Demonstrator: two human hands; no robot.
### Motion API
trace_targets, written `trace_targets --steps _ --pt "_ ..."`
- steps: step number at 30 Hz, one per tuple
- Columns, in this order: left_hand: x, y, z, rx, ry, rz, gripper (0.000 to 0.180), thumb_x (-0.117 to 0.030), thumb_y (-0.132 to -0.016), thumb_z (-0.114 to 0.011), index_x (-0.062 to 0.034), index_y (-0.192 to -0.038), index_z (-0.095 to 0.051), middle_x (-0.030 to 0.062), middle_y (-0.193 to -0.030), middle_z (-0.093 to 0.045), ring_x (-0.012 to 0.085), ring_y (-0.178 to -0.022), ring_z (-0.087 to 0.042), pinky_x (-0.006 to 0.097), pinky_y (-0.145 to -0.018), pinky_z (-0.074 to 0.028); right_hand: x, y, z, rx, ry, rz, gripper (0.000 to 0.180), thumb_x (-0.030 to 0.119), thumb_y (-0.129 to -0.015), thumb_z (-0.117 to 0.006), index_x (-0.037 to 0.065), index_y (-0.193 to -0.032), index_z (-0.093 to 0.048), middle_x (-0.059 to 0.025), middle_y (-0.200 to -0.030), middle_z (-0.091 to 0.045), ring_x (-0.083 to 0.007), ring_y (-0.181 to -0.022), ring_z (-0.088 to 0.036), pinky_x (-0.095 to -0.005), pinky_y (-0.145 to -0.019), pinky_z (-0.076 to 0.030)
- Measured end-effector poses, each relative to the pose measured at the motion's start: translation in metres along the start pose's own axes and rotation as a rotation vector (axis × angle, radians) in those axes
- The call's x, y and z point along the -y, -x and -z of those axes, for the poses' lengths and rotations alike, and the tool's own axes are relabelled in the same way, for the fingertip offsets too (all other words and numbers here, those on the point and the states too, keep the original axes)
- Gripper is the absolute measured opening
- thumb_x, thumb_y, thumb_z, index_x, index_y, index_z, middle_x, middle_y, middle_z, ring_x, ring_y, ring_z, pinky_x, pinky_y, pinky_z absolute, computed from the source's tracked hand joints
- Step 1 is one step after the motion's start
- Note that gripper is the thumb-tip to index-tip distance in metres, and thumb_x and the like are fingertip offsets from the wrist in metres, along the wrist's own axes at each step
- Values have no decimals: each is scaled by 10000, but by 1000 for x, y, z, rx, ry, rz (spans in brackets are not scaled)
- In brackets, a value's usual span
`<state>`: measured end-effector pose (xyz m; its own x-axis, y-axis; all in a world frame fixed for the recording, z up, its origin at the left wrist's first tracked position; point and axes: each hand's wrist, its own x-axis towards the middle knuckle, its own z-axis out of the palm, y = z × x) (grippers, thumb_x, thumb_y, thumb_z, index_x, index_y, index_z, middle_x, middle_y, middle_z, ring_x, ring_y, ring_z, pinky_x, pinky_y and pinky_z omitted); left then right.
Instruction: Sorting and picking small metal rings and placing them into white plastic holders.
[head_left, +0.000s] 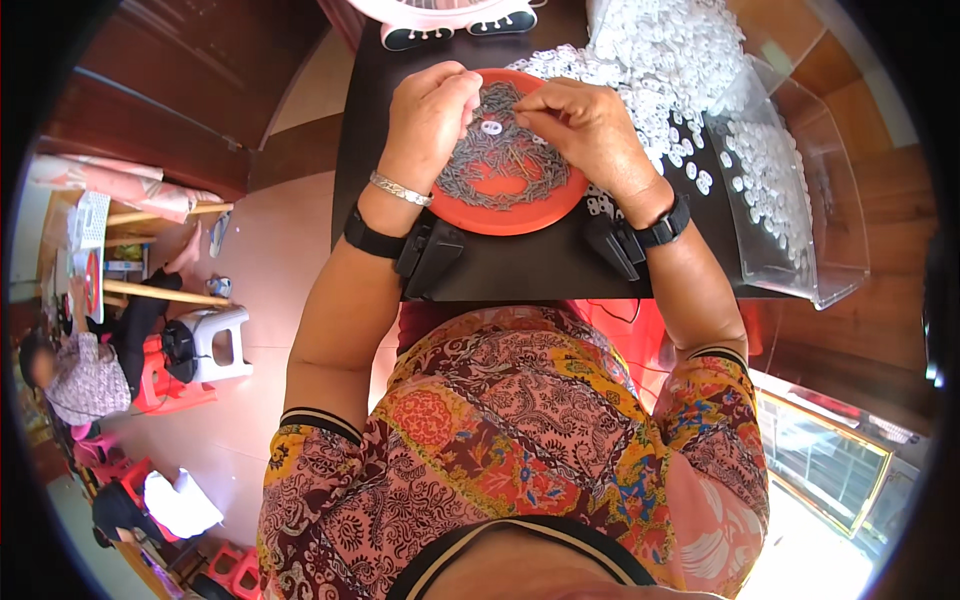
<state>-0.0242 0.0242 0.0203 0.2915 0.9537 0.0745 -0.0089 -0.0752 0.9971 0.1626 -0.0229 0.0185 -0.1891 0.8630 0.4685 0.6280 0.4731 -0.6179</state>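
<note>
An orange-red round plate [478,220] lies on the dark table, strewn with many small grey screw-like pieces [545,185]. My left hand [430,115] is curled closed over the plate's left side; whatever its fingers hold is hidden. Over the right side, my right hand [580,125] pinches thumb and forefinger together, on something too small to name. Between the two hands, a small white oval piece with holes [491,128] shows above the grey pieces. Similar white plastic pieces [670,70] are heaped behind and to the right of the plate.
A clear plastic bin [840,250] holding more white pieces stands at the table's right. At the back edge is a pink-and-white object with shoe-shaped feet [500,22]. To the left, another person [90,375] sits near a grey-white stool [218,340].
</note>
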Motion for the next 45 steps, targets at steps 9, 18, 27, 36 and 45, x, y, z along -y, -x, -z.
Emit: trace_targets --steps 9,18,27,36,45 --pt "2 0 -1 13 47 -40 241 -201 -870 -532 -50 -685 -561 -2 -592 -516 73 -497 -458 207 -462 -345 16 5 -1 361 79 214 59 82 -718 -687 106 -766 -663 -34 -758 -602 -235 -772 -606 -350 -654 -491" --pt "1 0 -2 32 55 -51 231 -208 -866 -534 -57 -692 -560 -9 -602 -514 67 -506 -453 205 -466 -339 13 4 -2 253 225 195 77 146 -758 -666 78 -737 -638 -69 -745 -599 -276 -738 -596 -384 -638 -489" --pt "-2 1 -1 17 73 3 231 -142 -835 -550 1 -654 -550 8 -586 -522 78 -517 -474 237 -468 -380 1 -4 25 171 251 13 93 172 -773 -669 79 -781 -664 -85 -738 -620 -288 -720 -606 -385 -641 -478" --pt "2 0 -3 31 20 5 246 -168 -835 -546 1 -656 -549 11 -585 -521 84 -516 -478 245 -473 -387 -8 3 12 313 513 146 72 141 -749 -664 91 -798 -682 -45 -814 -635 -250 -836 -607 -361 -705 -491" --pt "4 1 -8 98 6 23 221 -163 -839 -541 -5 -686 -570 6 -593 -522 80 -520 -476 233 -485 -389 -15 1 0 210 662 206 86 127 -762 -602 44 -738 -612 -94 -778 -617 -268 -801 -616 -388 -703 -503"
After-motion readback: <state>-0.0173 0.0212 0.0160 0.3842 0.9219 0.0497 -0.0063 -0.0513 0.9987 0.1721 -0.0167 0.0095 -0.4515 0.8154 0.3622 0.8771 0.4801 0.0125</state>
